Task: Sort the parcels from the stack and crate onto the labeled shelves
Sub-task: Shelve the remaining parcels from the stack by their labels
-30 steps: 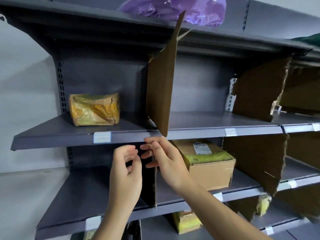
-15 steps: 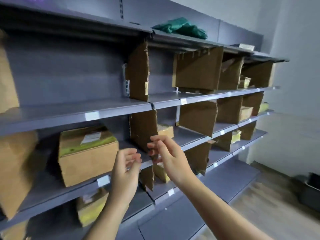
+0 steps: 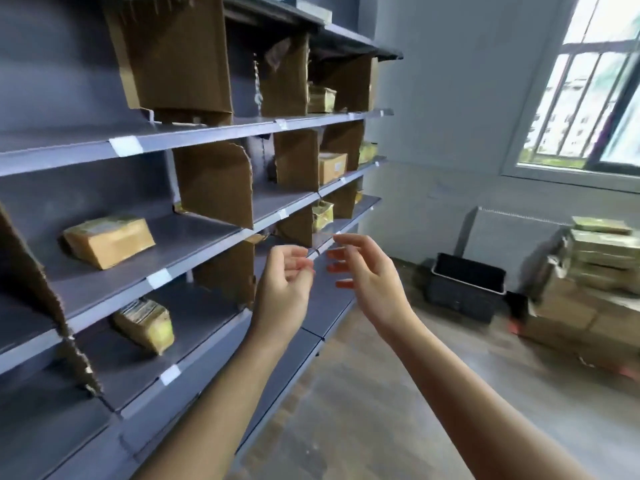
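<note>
Both hands hang in the air in front of the grey shelves, holding nothing. My left hand has loosely curled fingers; my right hand has relaxed, spread fingers. A taped brown parcel lies on the middle shelf at left, and a yellow-taped parcel sits on the shelf below. Several more parcels sit in the far bays, one a brown box. A dark crate stands on the floor at right, next to a stack of parcels.
Torn cardboard dividers split the shelves into bays, with white labels on the shelf edges. A wooden floor stretches between the shelves and the stack. There is a barred window at upper right.
The view has swung right along the shelves toward the crate and stack. Both hands stayed raised and holding nothing, now a little farther apart.
</note>
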A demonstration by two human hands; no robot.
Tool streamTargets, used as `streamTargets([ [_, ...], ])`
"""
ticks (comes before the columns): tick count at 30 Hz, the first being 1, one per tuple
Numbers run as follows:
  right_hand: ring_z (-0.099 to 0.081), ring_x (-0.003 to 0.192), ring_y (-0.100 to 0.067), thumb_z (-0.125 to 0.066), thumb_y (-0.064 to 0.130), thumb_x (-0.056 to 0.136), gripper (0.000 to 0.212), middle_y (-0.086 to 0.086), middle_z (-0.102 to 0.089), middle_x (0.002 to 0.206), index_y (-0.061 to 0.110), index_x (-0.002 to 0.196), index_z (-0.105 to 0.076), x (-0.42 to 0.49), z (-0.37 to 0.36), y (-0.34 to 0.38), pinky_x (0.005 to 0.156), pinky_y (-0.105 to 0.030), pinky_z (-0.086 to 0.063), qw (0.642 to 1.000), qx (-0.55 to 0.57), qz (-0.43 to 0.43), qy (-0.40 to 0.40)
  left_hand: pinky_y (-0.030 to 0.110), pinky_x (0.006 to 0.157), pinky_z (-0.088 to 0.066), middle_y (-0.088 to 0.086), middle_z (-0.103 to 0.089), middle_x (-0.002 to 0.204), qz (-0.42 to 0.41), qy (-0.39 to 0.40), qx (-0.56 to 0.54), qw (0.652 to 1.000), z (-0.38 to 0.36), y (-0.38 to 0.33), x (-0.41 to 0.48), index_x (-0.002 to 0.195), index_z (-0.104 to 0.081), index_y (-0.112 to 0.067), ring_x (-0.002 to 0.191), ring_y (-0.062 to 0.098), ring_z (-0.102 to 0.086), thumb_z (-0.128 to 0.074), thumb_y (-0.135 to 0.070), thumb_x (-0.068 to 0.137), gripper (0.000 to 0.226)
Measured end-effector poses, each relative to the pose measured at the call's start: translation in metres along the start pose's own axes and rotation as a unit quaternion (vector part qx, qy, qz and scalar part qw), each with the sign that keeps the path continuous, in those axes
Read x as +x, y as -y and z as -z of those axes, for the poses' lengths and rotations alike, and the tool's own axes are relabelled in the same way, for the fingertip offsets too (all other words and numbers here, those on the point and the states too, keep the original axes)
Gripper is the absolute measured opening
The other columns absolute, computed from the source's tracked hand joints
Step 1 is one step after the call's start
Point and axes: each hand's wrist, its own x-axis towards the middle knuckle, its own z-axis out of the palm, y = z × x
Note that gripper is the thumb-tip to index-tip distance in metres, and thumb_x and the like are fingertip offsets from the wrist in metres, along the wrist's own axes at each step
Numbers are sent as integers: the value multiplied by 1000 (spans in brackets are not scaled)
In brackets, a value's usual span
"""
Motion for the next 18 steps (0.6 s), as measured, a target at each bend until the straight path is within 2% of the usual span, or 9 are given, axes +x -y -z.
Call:
streamTargets([
  [3, -70, 86, -16, -40, 17, 103, 25, -1, -72, 99, 24, 110, -63, 34, 55, -22, 77, -37, -55, 998, -24, -14, -50, 43, 89, -54, -7, -64, 97, -3, 47, -26, 999, -66, 12, 37, 98, -54, -30, 98, 17, -65, -54, -6, 94, 25],
  [7, -69, 82, -11, -40, 16, 104, 24, -2, -71, 99, 22, 110, -63, 88, 126, -42, 74, -32, -55, 991, -48, -29, -120, 38, 82, -54, -2, -63, 98, -11, 111, -73, 991, -157, 22, 95, 97, -52, -28, 97, 19, -64, -51, -3, 94, 26],
  [10, -69, 85, -16, -40, 16, 104, 24, -4, -70, 101, 21, 109, -63, 131, 177, -56, 78, -39, -56, 981, -67, -47, -177, 38, 79, -53, -2, -62, 96, -10, 150, -96, 984, -224, 26, 142, 95, -51, -28, 97, 22, -64, -50, -2, 93, 26],
  [12, -69, 90, -20, -40, 17, 104, 24, -5, -70, 104, 19, 113, -62, 154, 211, -67, 82, -42, -56, 973, -81, -59, -207, 40, 82, -53, -1, -62, 96, -14, 178, -104, 978, -268, 30, 166, 95, -51, -28, 98, 23, -64, -50, -3, 92, 25],
  [15, -70, 86, -13, -39, 16, 104, 25, -5, -70, 103, 18, 116, -61, 180, 260, -84, 79, -39, -56, 963, -92, -67, -245, 45, 88, -53, 0, -61, 97, -11, 223, -112, 968, -329, 34, 189, 96, -51, -26, 98, 23, -63, -49, -2, 91, 24],
  [18, -70, 87, -12, -40, 17, 103, 24, -2, -70, 101, 25, 109, -61, 198, 308, -102, 78, -37, -55, 952, -104, -68, -281, 46, 88, -54, 0, -62, 96, -3, 269, -110, 957, -386, 38, 201, 93, -51, -30, 98, 22, -63, -50, -16, 81, 18],
])
